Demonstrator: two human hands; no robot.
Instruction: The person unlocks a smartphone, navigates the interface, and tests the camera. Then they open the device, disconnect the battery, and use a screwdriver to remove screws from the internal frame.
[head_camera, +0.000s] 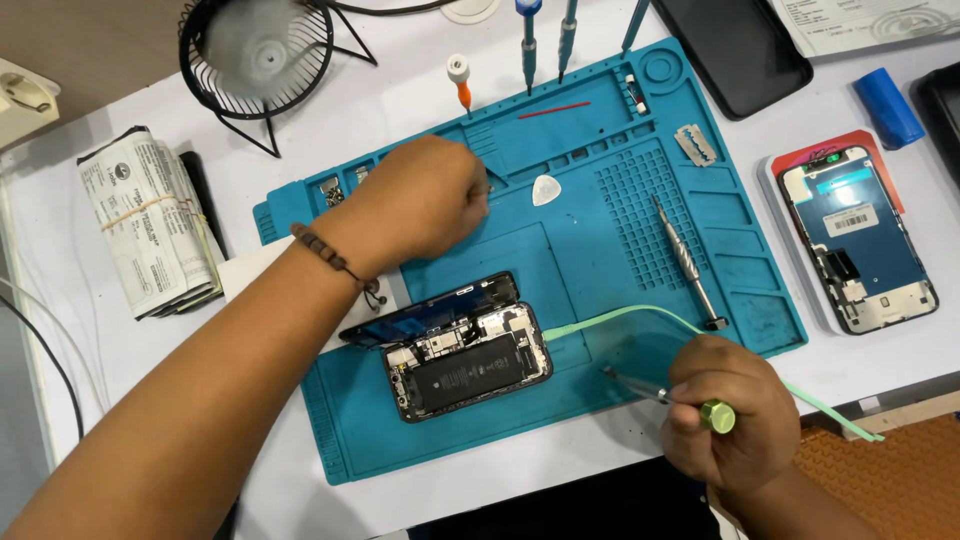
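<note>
An opened smartphone (468, 370) lies on a blue repair mat (600, 250), its black screen panel (430, 308) hinged up along the far side. My left hand (420, 205) reaches over the mat's upper-left trays with the fingers curled; what they pinch is hidden. My right hand (735, 420) at the mat's near right edge grips a small screwdriver (660, 393) with a green cap, tip pointing left toward the phone. A pale green cable (640, 315) runs from the phone to the right.
On the mat lie a metal screwdriver (685, 258), a white pick (546, 189) and a razor blade (692, 145). A second phone screen (857, 238) rests at right, a small fan (258, 55) and a bundle of papers (150, 220) at left, several screwdrivers (528, 45) at the back.
</note>
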